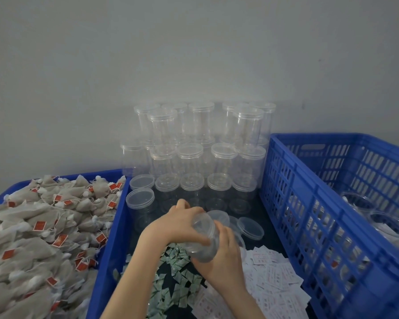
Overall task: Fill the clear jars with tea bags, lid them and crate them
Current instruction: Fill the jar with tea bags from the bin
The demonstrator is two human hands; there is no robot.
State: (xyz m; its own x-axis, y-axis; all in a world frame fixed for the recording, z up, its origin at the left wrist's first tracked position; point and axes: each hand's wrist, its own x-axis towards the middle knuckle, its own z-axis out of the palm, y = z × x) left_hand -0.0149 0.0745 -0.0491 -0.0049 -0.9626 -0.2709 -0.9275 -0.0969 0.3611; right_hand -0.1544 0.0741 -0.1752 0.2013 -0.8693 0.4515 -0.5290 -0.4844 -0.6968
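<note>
Partly blurred jar (202, 238) between both hands (182, 223).

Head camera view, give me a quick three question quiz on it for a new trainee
1. True or false: both hands hold the same clear jar.
2. Where is the pile of tea bags: A) in the tall blue crate on the right, B) in the bin on the left, C) inside the held jar?
3. What lies loose just right of the held jar?

Key:
1. True; the left hand and right hand both grip it.
2. B.
3. A clear lid.
</note>
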